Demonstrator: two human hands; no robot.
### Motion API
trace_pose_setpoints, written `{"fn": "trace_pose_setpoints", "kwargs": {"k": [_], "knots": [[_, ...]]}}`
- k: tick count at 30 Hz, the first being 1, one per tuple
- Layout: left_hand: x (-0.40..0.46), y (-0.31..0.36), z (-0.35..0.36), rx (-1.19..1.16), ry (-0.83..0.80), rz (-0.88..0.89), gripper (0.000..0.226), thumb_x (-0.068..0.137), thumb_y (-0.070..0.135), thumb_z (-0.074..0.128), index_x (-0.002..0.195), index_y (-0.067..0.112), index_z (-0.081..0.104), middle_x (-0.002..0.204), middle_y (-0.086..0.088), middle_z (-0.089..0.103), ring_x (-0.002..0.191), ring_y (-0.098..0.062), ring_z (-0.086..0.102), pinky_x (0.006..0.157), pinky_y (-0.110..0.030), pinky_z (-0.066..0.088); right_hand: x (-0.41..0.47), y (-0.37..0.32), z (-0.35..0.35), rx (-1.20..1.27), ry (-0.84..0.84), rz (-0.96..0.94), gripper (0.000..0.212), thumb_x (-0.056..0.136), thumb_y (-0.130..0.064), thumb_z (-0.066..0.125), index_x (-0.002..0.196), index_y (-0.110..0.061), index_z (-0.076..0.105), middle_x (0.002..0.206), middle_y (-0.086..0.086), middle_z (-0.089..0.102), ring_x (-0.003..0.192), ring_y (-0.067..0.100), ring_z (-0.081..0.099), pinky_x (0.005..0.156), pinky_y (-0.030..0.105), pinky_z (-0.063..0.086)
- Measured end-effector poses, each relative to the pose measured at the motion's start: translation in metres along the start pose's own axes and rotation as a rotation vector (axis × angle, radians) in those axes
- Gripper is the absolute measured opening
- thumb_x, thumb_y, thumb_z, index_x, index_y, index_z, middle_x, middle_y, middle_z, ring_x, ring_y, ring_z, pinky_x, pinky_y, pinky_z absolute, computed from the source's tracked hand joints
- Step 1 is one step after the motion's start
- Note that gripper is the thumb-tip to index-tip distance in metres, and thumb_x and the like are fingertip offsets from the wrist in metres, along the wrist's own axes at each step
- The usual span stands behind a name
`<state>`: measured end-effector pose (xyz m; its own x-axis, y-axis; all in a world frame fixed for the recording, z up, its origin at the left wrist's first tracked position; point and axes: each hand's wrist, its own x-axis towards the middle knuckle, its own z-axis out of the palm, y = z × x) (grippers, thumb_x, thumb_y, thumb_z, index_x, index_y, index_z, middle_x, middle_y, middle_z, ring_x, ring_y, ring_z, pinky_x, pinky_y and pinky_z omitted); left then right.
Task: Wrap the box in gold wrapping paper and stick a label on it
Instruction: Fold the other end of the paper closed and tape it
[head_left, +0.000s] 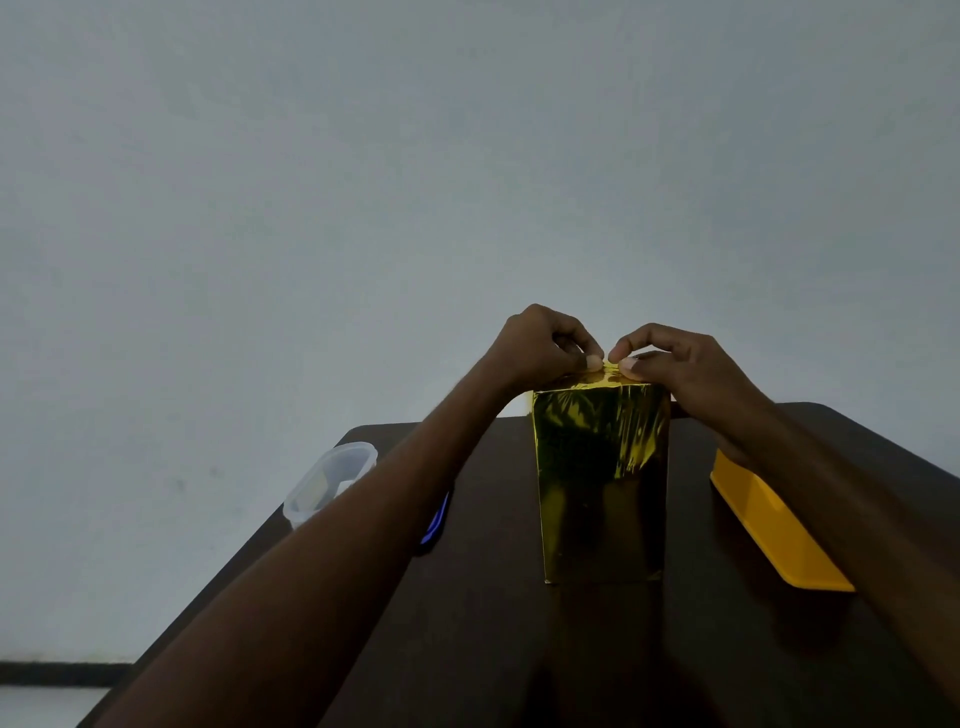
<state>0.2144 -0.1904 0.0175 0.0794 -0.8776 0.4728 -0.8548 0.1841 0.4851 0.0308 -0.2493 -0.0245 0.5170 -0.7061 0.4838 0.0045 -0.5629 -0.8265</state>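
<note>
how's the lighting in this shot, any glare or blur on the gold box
Head view: dim overall, the table and forearms nearly black; streaky glare on the upper face of the gold-wrapped box; wide-angle tilt in the table edges; left hand and right hand look sharp.

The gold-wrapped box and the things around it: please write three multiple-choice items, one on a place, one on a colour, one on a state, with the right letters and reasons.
1. Where does the clear plastic container stand?
A. left of the box
B. on top of the box
C. inside the tray

2. What colour is the tray to the right of the box?
A. red
B. yellow
C. white

3. What are both hands doing?
A. lying flat on the table
B. pinching paper at the box top
C. lifting the tray

Key: 1 A, it sits near the table's left edge. 2 B, plainly yellow. 3 B, left hand and right hand meet at the gold paper.
</note>
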Motion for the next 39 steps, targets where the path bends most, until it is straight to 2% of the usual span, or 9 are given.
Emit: {"fn": "trace_pose_setpoints", "kwargs": {"k": [3, 7, 14, 18, 21, 28, 32, 35, 39], "knots": [[-0.001, -0.004, -0.001, -0.195, -0.048, -0.085, 0.014, 0.080, 0.020, 0.079, 0.094, 0.016, 0.077, 0.083, -0.015, 0.070, 0.076, -0.013, 0.060, 0.071, -0.030, 0.050, -0.001, 0.002, 0.001, 0.001, 0.001, -0.009, 0.014, 0.095, -0.019, 0.059, 0.093, -0.020, 0.073, 0.096, 0.005, 0.071, 0.097, 0.028, 0.067, 0.077, 0.041, 0.055], [-0.002, -0.005, 0.002, -0.325, -0.059, -0.180, 0.014, 0.084, 0.014, 0.075, 0.097, 0.012, 0.076, 0.053, 0.015, 0.058, 0.069, -0.007, 0.059, 0.077, -0.033, 0.055, -0.003, 0.005, 0.001, 0.012, 0.015, -0.022, 0.020, 0.098, -0.016, 0.054, 0.095, -0.018, 0.073, 0.100, 0.003, 0.070, 0.099, 0.024, 0.065, 0.074, 0.036, 0.056], [-0.012, 0.009, -0.007, 0.015, 0.227, -0.014, 0.020, 0.090, 0.010, 0.059, 0.094, 0.017, 0.077, 0.085, 0.007, 0.073, 0.085, -0.008, 0.067, 0.078, -0.027, 0.054, 0.000, 0.010, 0.002, -0.051, 0.041, -0.091, 0.025, 0.097, -0.012, 0.051, 0.093, -0.019, 0.074, 0.098, -0.005, 0.072, 0.098, 0.016, 0.065, 0.092, 0.050, 0.053], [-0.040, 0.022, 0.004, 0.281, 0.126, 0.134, 0.029, 0.098, 0.035, 0.050, 0.107, 0.020, 0.073, 0.096, 0.003, 0.074, 0.088, -0.012, 0.066, 0.080, -0.030, 0.052, 0.000, 0.013, 0.004, -0.076, 0.070, -0.104, 0.025, 0.097, -0.014, 0.052, 0.088, -0.025, 0.073, 0.089, -0.004, 0.071, 0.078, 0.011, 0.064, 0.070, 0.038, 0.051], [-0.059, 0.011, 0.018, 0.506, 0.103, 0.232, 0.041, 0.100, 0.045, 0.042, 0.123, 0.020, 0.065, 0.117, 0.002, 0.070, 0.100, -0.018, 0.066, 0.084, -0.040, 0.051, 0.000, 0.012, 0.004, -0.084, 0.069, -0.092, 0.024, 0.097, -0.017, 0.051, 0.089, -0.025, 0.072, 0.094, 0.000, 0.070, 0.089, 0.026, 0.065, 0.076, 0.051, 0.055], [-0.067, 0.009, 0.026, 0.473, 0.106, 0.101, 0.054, 0.096, 0.053, 0.046, 0.143, 0.026, 0.046, 0.145, 0.006, 0.049, 0.133, -0.016, 0.044, 0.098, -0.039, 0.045, -0.002, 0.006, 0.003, -0.072, 0.019, -0.011, 0.024, 0.101, -0.017, 0.045, 0.099, -0.016, 0.069, 0.106, 0.001, 0.067, 0.100, 0.022, 0.062, 0.080, 0.046, 0.055], [-0.067, 0.010, 0.028, 0.476, 0.118, 0.086, 0.056, 0.096, 0.054, 0.046, 0.145, 0.026, 0.044, 0.148, 0.006, 0.047, 0.136, -0.016, 0.041, 0.100, -0.038, 0.042, -0.010, 0.013, -0.005, 0.024, 0.221, 0.088, 0.026, 0.099, -0.020, 0.046, 0.104, -0.014, 0.071, 0.101, 0.005, 0.071, 0.094, 0.019, 0.067, 0.071, 0.034, 0.056], [-0.067, 0.008, 0.029, 0.464, 0.135, 0.069, 0.057, 0.095, 0.055, 0.046, 0.145, 0.028, 0.044, 0.148, 0.007, 0.046, 0.138, -0.016, 0.039, 0.103, -0.039, 0.041, -0.019, 0.034, -0.019, -0.353, 0.379, 0.094, 0.021, 0.093, -0.026, 0.054, 0.093, -0.018, 0.073, 0.087, 0.001, 0.073, 0.081, 0.022, 0.069, 0.075, 0.042, 0.058], [-0.066, 0.011, 0.032, 0.457, 0.156, 0.069, 0.055, 0.095, 0.054, 0.047, 0.143, 0.026, 0.046, 0.146, 0.007, 0.048, 0.136, -0.016, 0.041, 0.101, -0.038, 0.041, -0.032, 0.058, -0.045, -0.878, 0.290, 0.273, 0.020, 0.090, -0.022, 0.062, 0.082, -0.004, 0.064, 0.081, 0.011, 0.065, 0.071, 0.022, 0.055, 0.063, 0.030, 0.042]]}}
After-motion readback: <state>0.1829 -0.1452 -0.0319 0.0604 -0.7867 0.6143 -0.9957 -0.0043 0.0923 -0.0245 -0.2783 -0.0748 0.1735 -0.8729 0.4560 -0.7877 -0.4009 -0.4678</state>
